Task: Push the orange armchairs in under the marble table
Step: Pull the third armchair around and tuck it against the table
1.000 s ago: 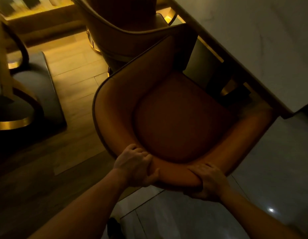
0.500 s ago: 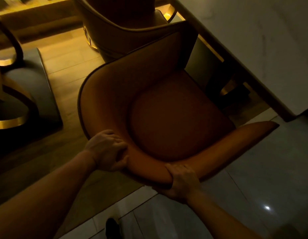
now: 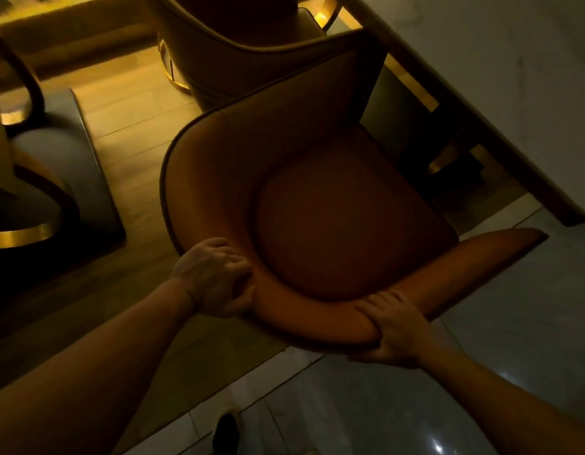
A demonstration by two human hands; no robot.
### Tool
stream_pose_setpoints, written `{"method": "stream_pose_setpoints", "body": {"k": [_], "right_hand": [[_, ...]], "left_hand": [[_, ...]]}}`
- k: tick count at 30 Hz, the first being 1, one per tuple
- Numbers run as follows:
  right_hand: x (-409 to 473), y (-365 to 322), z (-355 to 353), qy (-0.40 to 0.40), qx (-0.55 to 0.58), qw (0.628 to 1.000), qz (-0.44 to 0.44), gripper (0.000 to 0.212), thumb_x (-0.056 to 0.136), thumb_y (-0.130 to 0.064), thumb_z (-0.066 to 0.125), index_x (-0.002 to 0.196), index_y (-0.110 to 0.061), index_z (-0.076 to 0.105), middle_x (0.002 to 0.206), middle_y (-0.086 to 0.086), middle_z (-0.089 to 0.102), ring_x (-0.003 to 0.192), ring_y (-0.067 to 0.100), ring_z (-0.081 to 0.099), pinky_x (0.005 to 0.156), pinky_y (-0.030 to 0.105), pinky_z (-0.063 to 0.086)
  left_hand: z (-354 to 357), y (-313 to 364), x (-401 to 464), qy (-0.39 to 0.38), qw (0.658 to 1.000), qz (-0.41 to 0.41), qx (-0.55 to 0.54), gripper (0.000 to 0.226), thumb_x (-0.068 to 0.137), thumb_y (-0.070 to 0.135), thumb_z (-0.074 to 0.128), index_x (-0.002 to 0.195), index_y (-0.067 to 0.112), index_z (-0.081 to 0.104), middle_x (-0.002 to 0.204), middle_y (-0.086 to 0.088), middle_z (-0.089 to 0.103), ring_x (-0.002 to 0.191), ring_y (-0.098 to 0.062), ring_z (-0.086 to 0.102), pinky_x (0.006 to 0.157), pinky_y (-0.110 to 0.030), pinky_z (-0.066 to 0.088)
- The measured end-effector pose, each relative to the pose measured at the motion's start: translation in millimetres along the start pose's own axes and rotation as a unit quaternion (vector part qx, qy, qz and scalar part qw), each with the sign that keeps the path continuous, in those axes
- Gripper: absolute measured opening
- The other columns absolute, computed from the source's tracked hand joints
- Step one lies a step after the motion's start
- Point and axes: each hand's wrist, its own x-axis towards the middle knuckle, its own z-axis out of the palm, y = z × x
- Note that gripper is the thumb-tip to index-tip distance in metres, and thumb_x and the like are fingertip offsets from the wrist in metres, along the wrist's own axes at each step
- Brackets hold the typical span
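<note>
Seen from the head camera in dim, amber light, two orange armchairs stand beside the marble table (image 3: 501, 70), whose pale top fills the upper right corner. The nearer armchair (image 3: 333, 211) sits angled, its seat cushion bare, its far arm reaching up against the table's edge and its near arm stretching right over the grey tiled floor (image 3: 415, 405); most of its seat lies outside the table's edge. The second armchair (image 3: 238, 57) stands just beyond it, at the top of the frame, its curved back touching or nearly touching the first. The left hand (image 3: 215, 277) is clamped on the nearer chair's backrest rim at its left curve, fingers curled over the top and thumb pressed beneath. The right hand (image 3: 394, 326) wraps the same rim further right, fingers closed over the padded edge. Both forearms are bare. At far left a gold-trimmed curved base (image 3: 22, 231) rests on a grey slab, on the wooden floor (image 3: 127, 119). A dark shoe (image 3: 224, 431) shows at the bottom edge. No writing can be read anywhere.
</note>
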Motion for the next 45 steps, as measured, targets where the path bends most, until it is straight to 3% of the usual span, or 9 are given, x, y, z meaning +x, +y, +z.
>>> {"method": "stream_pose_setpoints", "body": {"k": [2,6,10,16,24,28,38,45], "right_hand": [[0,-1,7,0.014,-0.004,1.000,0.001,0.109,0.059,-0.101,0.029,0.133,-0.024,0.053,0.128,-0.002,0.059,0.115,0.021,0.054,0.105,0.041,0.032],[-6,-10,19,0.091,0.043,0.995,0.027,0.093,0.062,-0.093,0.047,0.114,-0.018,0.063,0.106,0.001,0.068,0.095,0.023,0.064,0.091,0.044,0.046],[-15,-28,28,0.119,0.062,0.990,0.054,0.088,0.063,-0.095,0.043,0.102,-0.020,0.065,0.094,-0.002,0.069,0.083,0.021,0.065,0.084,0.042,0.047],[-20,-54,38,0.154,0.065,0.984,0.062,0.088,0.062,-0.094,0.047,0.098,-0.018,0.068,0.092,-0.002,0.070,0.080,0.021,0.066,0.081,0.044,0.051],[7,-33,23,0.148,0.059,0.987,0.032,0.089,0.062,-0.093,0.050,0.102,-0.016,0.069,0.096,-0.001,0.071,0.084,0.022,0.067,0.083,0.042,0.051],[18,-24,18,0.161,0.053,0.985,0.025,0.089,0.063,-0.093,0.049,0.102,-0.015,0.069,0.098,0.002,0.072,0.085,0.023,0.068,0.084,0.042,0.052],[21,-21,19,0.179,0.060,0.982,0.024,0.089,0.062,-0.093,0.051,0.098,-0.014,0.069,0.092,0.003,0.071,0.080,0.024,0.066,0.083,0.041,0.052],[29,-12,10,0.162,0.061,0.985,-0.007,0.090,0.064,-0.093,0.047,0.097,-0.013,0.069,0.089,0.002,0.070,0.077,0.023,0.065,0.079,0.039,0.052]], "left_hand": [[2,-1,-1,0.008,1.000,0.001,-0.003,0.050,0.085,0.058,0.036,0.083,0.022,0.072,0.087,0.003,0.075,0.079,-0.017,0.070,0.087,-0.035,0.048],[2,-5,-1,0.001,1.000,0.021,-0.003,0.051,0.086,0.059,0.036,0.082,0.022,0.071,0.084,0.003,0.074,0.076,-0.017,0.070,0.085,-0.036,0.049],[2,-9,-3,0.002,0.999,0.041,-0.002,0.046,0.086,0.059,0.040,0.076,0.023,0.067,0.078,0.003,0.071,0.072,-0.017,0.067,0.082,-0.035,0.048],[-2,-21,-5,-0.040,0.997,0.073,-0.007,0.050,0.088,0.060,0.035,0.084,0.022,0.068,0.086,0.002,0.072,0.080,-0.019,0.067,0.089,-0.035,0.046],[-9,-45,20,-0.030,0.997,0.071,-0.011,0.053,0.087,0.058,0.031,0.088,0.023,0.070,0.093,0.003,0.074,0.086,-0.017,0.068,0.093,-0.035,0.044],[-12,-53,32,-0.019,0.997,0.073,-0.008,0.047,0.084,0.053,0.038,0.085,0.020,0.072,0.089,0.000,0.075,0.083,-0.019,0.071,0.090,-0.037,0.050],[-12,-55,35,-0.032,0.997,0.067,-0.008,0.052,0.087,0.055,0.034,0.089,0.020,0.072,0.093,0.000,0.075,0.085,-0.019,0.070,0.094,-0.039,0.048],[-20,-61,44,-0.038,0.996,0.078,-0.013,0.046,0.085,0.052,0.039,0.084,0.020,0.073,0.086,-0.001,0.075,0.080,-0.019,0.072,0.087,-0.036,0.054]]}}
